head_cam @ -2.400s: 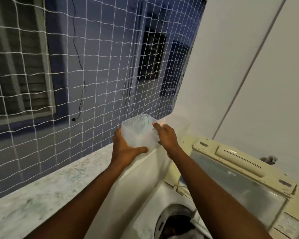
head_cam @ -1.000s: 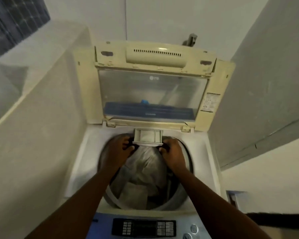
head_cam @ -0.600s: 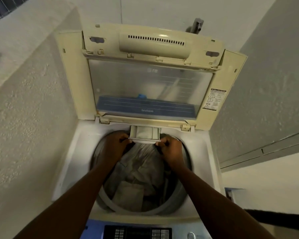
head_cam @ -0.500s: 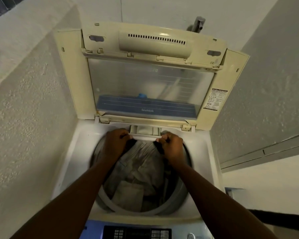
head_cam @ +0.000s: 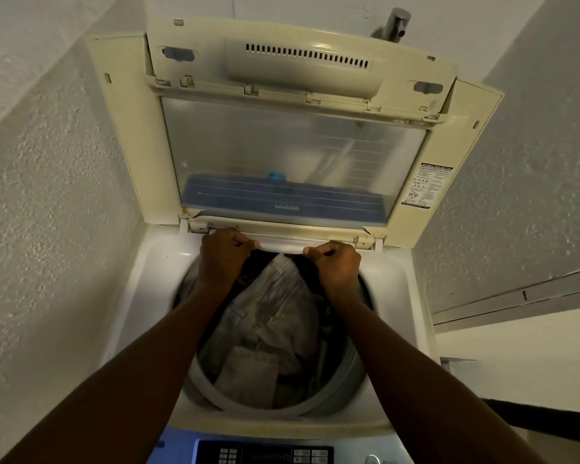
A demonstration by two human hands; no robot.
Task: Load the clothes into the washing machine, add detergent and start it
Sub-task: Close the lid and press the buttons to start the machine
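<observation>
Fingers of our left hand (head_cam: pixel 222 259) and right hand (head_cam: pixel 336 266) pinch the detergent drawer (head_cam: pixel 279 246) at the tub's rear rim, above the clothes (head_cam: pixel 265 329). Walls stand close beside the washing machine (head_cam: pixel 141 286). The lid (head_cam: pixel 295 128) sticker's writing is unreadable.

Small white plastic detergent drawer (head_cam: pixel 283 246), sticking out over drum at back edge of washer opening 1 s ago, now pushed almost flush into its slot; only front lip shows. Left hand (head_cam: pixel 222 259) & right hand (head_cam: pixel 336 264) moved back w/ it, fingers curled on lip.
</observation>
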